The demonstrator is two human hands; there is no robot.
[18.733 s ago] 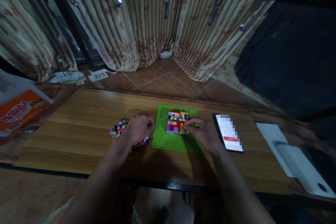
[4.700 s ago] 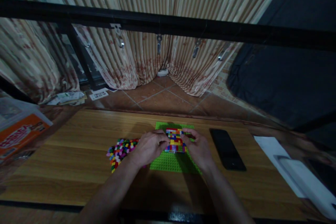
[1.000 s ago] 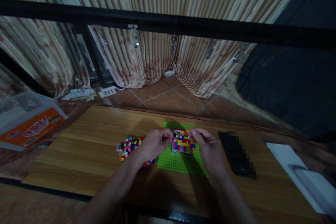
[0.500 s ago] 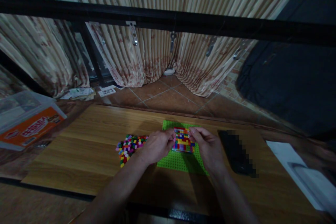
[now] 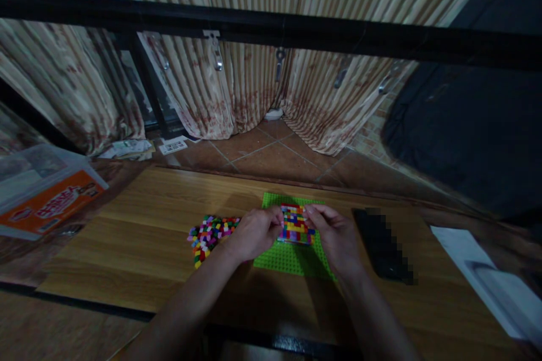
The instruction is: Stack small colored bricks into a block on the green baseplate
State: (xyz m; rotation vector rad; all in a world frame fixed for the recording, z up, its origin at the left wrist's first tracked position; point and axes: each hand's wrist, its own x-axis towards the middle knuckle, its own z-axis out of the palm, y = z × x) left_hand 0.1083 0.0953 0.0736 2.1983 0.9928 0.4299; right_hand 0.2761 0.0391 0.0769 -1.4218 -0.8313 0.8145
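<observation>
On the green baseplate (image 5: 277, 260) sits the brick block (image 5: 297, 227), light and stiff, I judge, and best taken by its sides, where left hand (image 5: 256, 234) and right hand (image 5: 339, 237) curl, though whether either clamps it, I cannot tell.

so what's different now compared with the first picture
The left hand has moved right, from the edge of the green studded baseplate to the left side of the flat multicoloured brick block; its grip is unclear. The black rectangular phone had a lit screen, now dark. The right hand stays at the block's right side.
</observation>
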